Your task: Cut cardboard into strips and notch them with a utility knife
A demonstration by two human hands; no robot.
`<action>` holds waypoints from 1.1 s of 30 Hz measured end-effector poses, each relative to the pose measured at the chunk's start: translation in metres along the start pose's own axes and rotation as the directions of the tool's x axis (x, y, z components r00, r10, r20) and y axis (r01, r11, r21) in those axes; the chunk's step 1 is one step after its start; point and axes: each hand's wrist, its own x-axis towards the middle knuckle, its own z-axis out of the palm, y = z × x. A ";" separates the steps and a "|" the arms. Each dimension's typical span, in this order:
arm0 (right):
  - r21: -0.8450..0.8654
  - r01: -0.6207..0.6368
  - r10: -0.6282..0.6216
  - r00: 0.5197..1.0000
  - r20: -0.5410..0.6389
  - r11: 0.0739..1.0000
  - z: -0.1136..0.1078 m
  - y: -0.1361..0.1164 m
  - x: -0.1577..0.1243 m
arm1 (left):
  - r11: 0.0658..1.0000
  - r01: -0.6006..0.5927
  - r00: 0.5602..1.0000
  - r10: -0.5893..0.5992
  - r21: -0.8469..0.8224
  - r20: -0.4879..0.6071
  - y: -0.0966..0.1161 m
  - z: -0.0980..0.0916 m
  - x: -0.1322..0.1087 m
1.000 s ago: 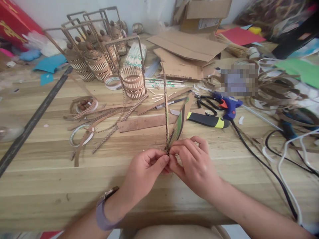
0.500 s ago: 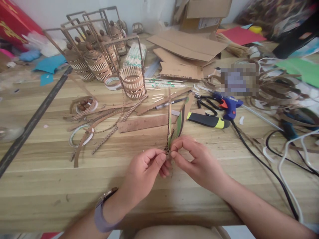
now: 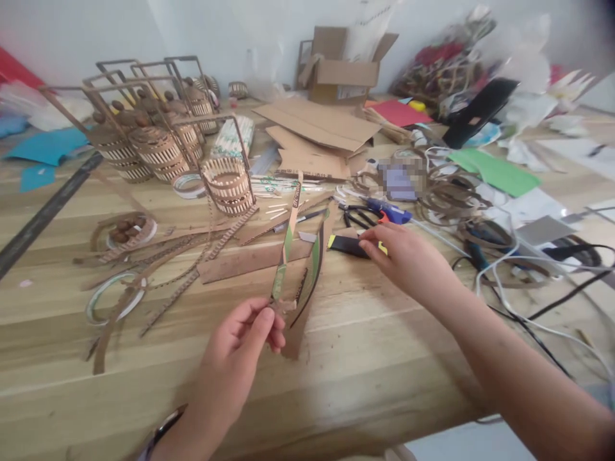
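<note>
Between the thumb and forefinger of the left hand point(image 3: 240, 358), near the middle of the table point(image 3: 360, 384), a narrow cardboard strip point(image 3: 288, 246) is pinched by its lower end. It slants up and away, partly green, with its far end in front of the stacked cardboard sheets point(image 3: 317, 125). The other left fingers curl beneath the pinch. Just right of this strip is a curved green and brown strip point(image 3: 314, 266).

The right hand point(image 3: 408, 256) is over the black and yellow handle of a knife point(image 3: 350, 246); its thumb and forefinger tips are close together there, but I cannot tell whether they grip the handle. Just behind the knife are a black-handled tool point(image 3: 368, 221) and a blue glue gun point(image 3: 391, 210), partly hidden by the hand.

Left of the pinched strip lies a wide brown strip point(image 3: 240, 262), and farther left a roll of tape point(image 3: 91, 304) with narrow strips across it. Behind that, round brown beads point(image 3: 127, 230) sit together inside a ring. A small basket point(image 3: 229, 192) with a tall handle stands in front of a pack of sticks point(image 3: 234, 137), and more lidded baskets point(image 3: 154, 157) crowd together to its left. A cardboard box point(image 3: 343, 73) stands behind the sheets; green paper point(image 3: 494, 171) lies to the right.
</note>
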 end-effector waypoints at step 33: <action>-0.149 0.327 -0.289 0.930 0.227 0.933 0.028 0.008 0.033 | 0.978 0.033 0.999 -0.033 -0.205 0.004 0.005 0.004 0.006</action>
